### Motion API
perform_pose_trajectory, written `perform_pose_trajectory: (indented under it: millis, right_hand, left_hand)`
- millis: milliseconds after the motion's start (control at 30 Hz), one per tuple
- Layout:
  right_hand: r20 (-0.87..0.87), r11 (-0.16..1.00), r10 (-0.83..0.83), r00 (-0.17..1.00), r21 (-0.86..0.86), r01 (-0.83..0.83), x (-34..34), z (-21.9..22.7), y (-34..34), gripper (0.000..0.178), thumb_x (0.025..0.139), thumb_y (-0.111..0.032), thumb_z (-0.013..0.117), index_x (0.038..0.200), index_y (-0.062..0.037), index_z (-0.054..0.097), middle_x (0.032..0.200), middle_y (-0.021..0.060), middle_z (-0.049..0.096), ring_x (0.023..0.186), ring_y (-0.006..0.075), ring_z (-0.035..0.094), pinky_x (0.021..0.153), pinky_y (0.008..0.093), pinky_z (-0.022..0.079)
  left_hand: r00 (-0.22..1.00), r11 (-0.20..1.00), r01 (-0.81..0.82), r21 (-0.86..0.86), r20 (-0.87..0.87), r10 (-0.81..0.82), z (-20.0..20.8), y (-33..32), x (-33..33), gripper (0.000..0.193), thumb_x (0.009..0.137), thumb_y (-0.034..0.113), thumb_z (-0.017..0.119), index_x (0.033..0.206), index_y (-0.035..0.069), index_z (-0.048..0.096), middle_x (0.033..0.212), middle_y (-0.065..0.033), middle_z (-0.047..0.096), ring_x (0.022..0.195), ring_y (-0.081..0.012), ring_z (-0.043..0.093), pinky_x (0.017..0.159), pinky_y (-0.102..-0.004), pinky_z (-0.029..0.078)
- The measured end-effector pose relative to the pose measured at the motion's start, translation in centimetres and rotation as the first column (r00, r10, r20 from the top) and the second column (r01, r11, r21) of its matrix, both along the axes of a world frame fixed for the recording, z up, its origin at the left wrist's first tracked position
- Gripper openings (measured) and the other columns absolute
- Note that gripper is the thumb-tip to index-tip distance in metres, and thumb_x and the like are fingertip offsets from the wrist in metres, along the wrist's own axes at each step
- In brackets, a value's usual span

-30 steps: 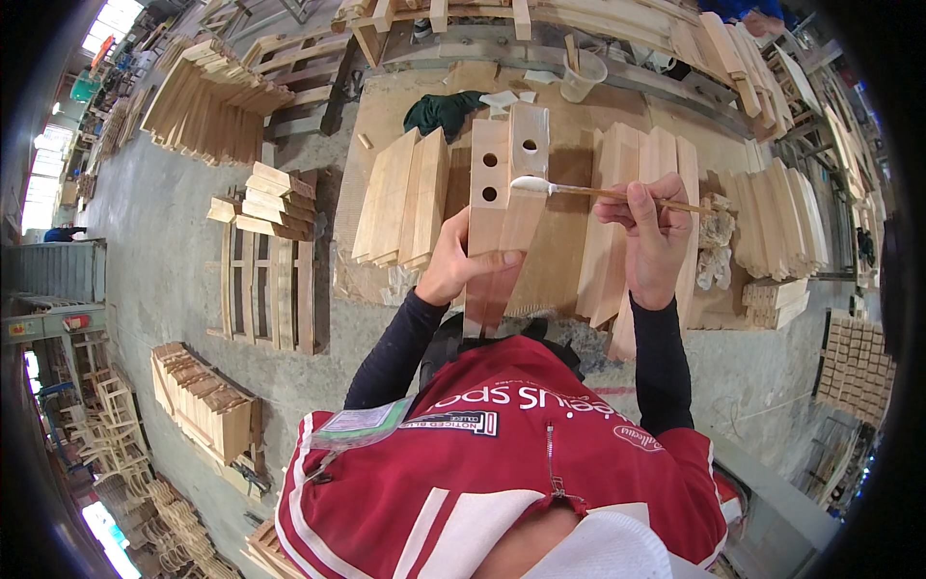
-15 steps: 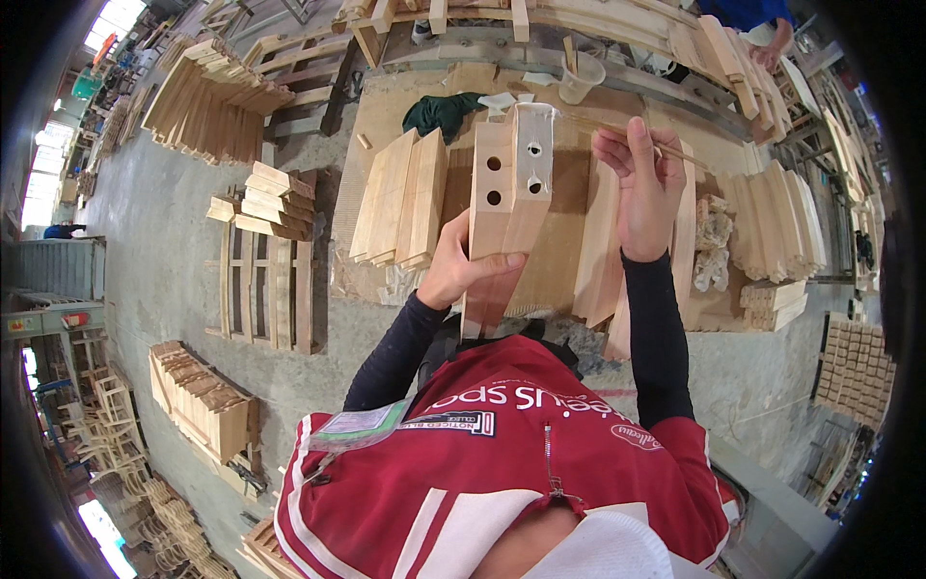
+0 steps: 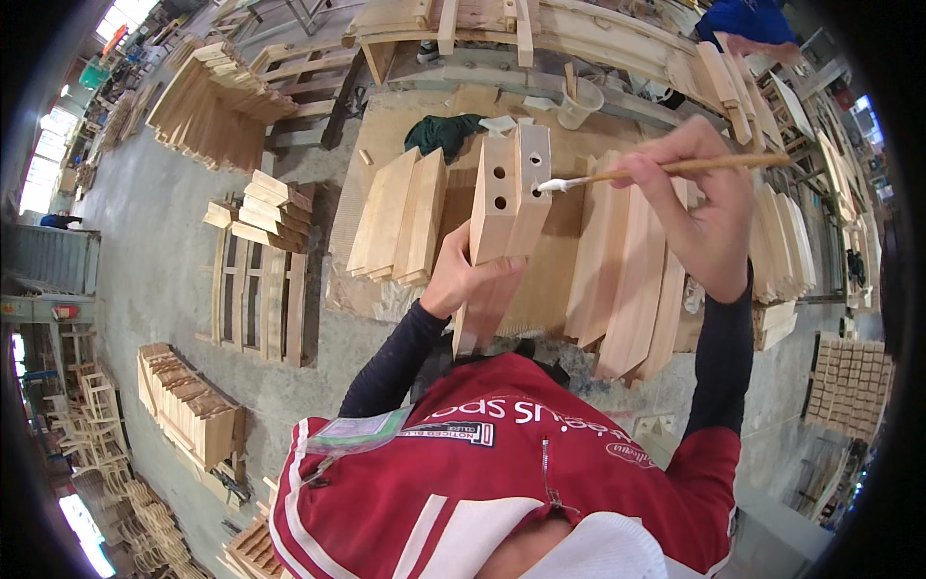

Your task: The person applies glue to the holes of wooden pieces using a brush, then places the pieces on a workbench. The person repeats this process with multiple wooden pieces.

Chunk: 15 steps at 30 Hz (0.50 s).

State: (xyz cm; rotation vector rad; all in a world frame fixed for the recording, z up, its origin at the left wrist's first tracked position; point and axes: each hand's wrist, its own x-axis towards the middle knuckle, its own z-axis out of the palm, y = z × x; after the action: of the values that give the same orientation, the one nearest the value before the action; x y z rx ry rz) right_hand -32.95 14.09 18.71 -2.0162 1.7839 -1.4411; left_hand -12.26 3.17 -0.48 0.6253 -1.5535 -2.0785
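Note:
My left hand [image 3: 457, 277] is wrapped round two wooden blocks standing side by side, its thumb across their near face. The left block [image 3: 492, 224] has two dark round holes in its bare end. On the right block [image 3: 528, 214], the end with two holes is coated in something white and wet-looking. My right hand [image 3: 712, 212] pinches a thin wooden-handled brush [image 3: 666, 167]. Its white-laden tip meets the right block's end beside the lower hole.
Wooden pieces [image 3: 397, 217] lie left of the blocks, and more boards [image 3: 617, 270] lie to the right, on cardboard [image 3: 386, 121]. Beyond are a dark green cloth [image 3: 446, 133] and a white tub [image 3: 581, 101]. A person in blue [image 3: 748, 19] is at the far right.
My right hand has turned and come nearer, bringing the brush tip down from the far edge of the right block's end to its lower hole. My left hand keeps its hold.

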Motion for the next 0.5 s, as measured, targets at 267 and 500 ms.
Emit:
perform_pose_trajectory:
  millis: [267, 500]
  right_hand:
    - [-0.011, 0.973, 0.086, 0.996, 0.215, -0.081, 0.3, 1.1, -2.0, 0.014, 0.093, -0.007, 0.066, 0.085, 0.0032, 0.062, 0.082, 0.0067, 0.064, 0.075, 0.0136, 0.069, 0.067, 0.0244, 0.055]
    - [0.108, 0.975, 0.105, 0.989, 0.186, -0.123, 0.2, 1.6, -1.7, 0.011, 0.096, -0.008, 0.063, 0.093, 0.0016, 0.060, 0.084, 0.0089, 0.069, 0.078, 0.0142, 0.070, 0.070, 0.0245, 0.056]
  left_hand:
    - [1.000, 0.999, -0.020, -0.025, -0.001, 0.020, 0.5, 0.3, -0.5, 0.062, 0.073, 0.016, 0.085, 0.125, -0.001, 0.056, 0.115, -0.0102, 0.067, 0.105, -0.0164, 0.062, 0.093, -0.0322, 0.048]
    - [1.000, 0.999, -0.030, -0.041, 0.004, 0.030, 0.3, -0.2, -0.4, 0.061, 0.074, 0.019, 0.085, 0.124, -0.002, 0.057, 0.115, -0.0106, 0.067, 0.104, -0.0170, 0.062, 0.094, -0.0331, 0.048]
